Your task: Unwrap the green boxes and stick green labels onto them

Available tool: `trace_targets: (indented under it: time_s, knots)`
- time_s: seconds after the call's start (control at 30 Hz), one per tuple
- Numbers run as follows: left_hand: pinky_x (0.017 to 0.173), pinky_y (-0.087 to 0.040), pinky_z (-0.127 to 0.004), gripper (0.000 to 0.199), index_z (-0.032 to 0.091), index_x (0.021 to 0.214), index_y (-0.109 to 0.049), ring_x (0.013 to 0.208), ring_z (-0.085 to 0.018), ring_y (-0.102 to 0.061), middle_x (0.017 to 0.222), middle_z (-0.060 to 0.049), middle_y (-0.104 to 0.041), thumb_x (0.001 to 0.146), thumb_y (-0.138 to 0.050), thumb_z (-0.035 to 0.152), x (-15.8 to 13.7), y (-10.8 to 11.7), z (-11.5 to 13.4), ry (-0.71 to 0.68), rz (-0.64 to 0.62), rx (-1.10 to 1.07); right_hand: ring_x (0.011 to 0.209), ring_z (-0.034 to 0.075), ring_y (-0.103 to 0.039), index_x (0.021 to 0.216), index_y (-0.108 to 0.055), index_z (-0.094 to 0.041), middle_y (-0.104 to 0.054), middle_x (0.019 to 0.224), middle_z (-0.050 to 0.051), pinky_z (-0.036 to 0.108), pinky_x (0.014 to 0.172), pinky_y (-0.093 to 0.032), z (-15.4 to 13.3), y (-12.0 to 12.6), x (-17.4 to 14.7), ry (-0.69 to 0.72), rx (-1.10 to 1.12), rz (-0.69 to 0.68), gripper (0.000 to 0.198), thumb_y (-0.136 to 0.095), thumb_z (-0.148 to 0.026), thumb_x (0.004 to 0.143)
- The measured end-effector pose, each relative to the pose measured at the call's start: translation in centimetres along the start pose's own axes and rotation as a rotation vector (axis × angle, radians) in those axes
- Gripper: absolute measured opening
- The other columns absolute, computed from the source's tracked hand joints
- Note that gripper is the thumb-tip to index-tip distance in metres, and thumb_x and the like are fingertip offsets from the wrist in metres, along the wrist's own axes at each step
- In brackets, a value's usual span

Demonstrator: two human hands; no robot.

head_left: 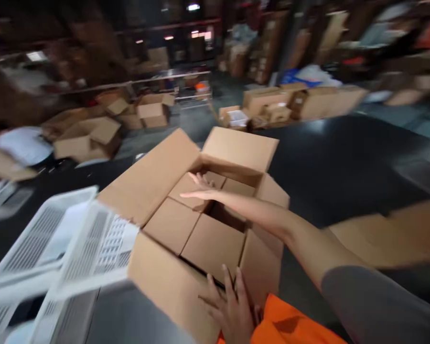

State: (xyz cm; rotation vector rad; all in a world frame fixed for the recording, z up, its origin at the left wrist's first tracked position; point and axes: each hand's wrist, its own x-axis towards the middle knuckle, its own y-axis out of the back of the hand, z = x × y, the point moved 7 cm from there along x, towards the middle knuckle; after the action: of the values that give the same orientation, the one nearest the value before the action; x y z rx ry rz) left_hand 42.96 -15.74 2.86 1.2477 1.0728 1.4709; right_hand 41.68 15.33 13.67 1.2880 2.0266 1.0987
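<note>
A large cardboard box [172, 282] stands in front of me with its flaps folded outward. Several smaller brown cartons [213, 241] are packed inside it, with a dark gap among them on the right side. My right hand [202, 187] reaches across into the box, fingers spread over a carton at the far left; whether it touches the carton I cannot tell. At the near side, my left hand [232, 306] lies with fingers apart at the box's near flap and edge, its fingertips close to the nearest carton. Neither hand holds anything.
White plastic baskets [75, 253] with papers in them stand at the left. A black surface [344, 157] stretches behind and right, with a flat cardboard piece [383, 239] at the right. Open boxes [89, 138] and a blurred person in a white top [23, 145] are farther back.
</note>
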Motion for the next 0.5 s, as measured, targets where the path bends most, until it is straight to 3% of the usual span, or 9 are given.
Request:
trace_targets:
  time_s: [0.1, 0.17, 0.27, 0.3, 0.37, 0.47, 0.5]
  knots:
    - [0.093, -0.024, -0.094, 0.065, 0.023, 0.137, -0.064, 0.144, -0.062, -0.021, 0.154, -0.018, -0.047, 0.077, -0.071, 0.049, 0.5, 0.7, -1.0, -0.052, -0.056, 0.041, 0.148, 0.032, -0.031, 0.160, -0.025, -0.027, -0.032, 0.163, 0.007, 0.047, 0.111, -0.038, 3.8, 5.4, -4.7, -0.023, 0.072, 0.263, 0.106, -0.049, -0.089, 0.078]
    - [0.096, -0.021, -0.092, 0.062, 0.017, 0.140, -0.060, 0.148, -0.059, -0.013, 0.157, -0.021, -0.043, 0.087, -0.057, 0.049, 0.9, 1.5, -1.0, -0.088, -0.028, 0.063, 0.151, 0.029, -0.022, 0.158, -0.027, -0.028, -0.027, 0.165, 0.003, 0.045, 0.120, -0.026, 8.1, 9.2, -10.5, -0.077, 0.043, 0.449, 0.108, -0.059, -0.087, 0.074]
    - [0.099, -0.017, -0.091, 0.068, 0.012, 0.147, -0.050, 0.151, -0.055, -0.005, 0.159, -0.022, -0.039, 0.092, -0.046, 0.052, 0.8, 2.7, -0.8, -0.131, -0.003, 0.055, 0.154, 0.035, -0.005, 0.155, -0.035, -0.016, -0.022, 0.166, 0.013, 0.055, 0.123, -0.001, 15.5, 13.8, -21.9, -0.271, -0.015, 0.641, 0.104, -0.065, -0.076, 0.075]
    - [0.099, -0.018, -0.090, 0.071, 0.011, 0.148, -0.048, 0.151, -0.054, -0.004, 0.159, -0.022, -0.039, 0.091, -0.045, 0.054, 0.7, 3.0, -0.7, -0.142, -0.005, 0.049, 0.154, 0.037, -0.005, 0.153, -0.037, -0.010, -0.024, 0.164, 0.019, 0.058, 0.122, 0.000, 17.9, 14.8, -25.7, -0.356, -0.016, 0.674, 0.101, -0.063, -0.073, 0.079]
    - [0.098, -0.019, -0.090, 0.076, 0.011, 0.150, -0.045, 0.151, -0.054, -0.001, 0.159, -0.023, -0.038, 0.090, -0.043, 0.058, 0.5, 3.5, -0.7, -0.151, 0.001, 0.039, 0.154, 0.038, -0.001, 0.155, -0.036, -0.013, -0.020, 0.166, 0.019, 0.060, 0.121, -0.001, 22.5, 15.3, -32.2, -0.621, 0.047, 0.638, 0.099, -0.056, -0.075, 0.081]
    - [0.102, -0.023, -0.086, 0.084, 0.006, 0.150, -0.044, 0.151, -0.054, -0.007, 0.158, -0.027, -0.038, 0.086, -0.045, 0.061, 0.5, 3.1, -1.0, -0.156, 0.051, 0.016, 0.151, 0.047, -0.008, 0.151, -0.044, -0.017, -0.019, 0.167, 0.014, 0.069, 0.117, 0.002, 24.7, 13.5, -37.2, -0.708, 0.171, 0.613, 0.095, -0.043, -0.083, 0.083]
    - [0.104, -0.025, -0.084, 0.086, 0.005, 0.149, -0.045, 0.151, -0.053, -0.013, 0.157, -0.029, -0.039, 0.083, -0.047, 0.061, 0.6, 2.7, -1.3, -0.158, 0.076, 0.005, 0.150, 0.049, -0.010, 0.148, -0.048, -0.024, -0.017, 0.168, 0.009, 0.072, 0.114, 0.000, 24.5, 12.2, -37.8, -0.695, 0.216, 0.604, 0.100, -0.038, -0.091, 0.075]
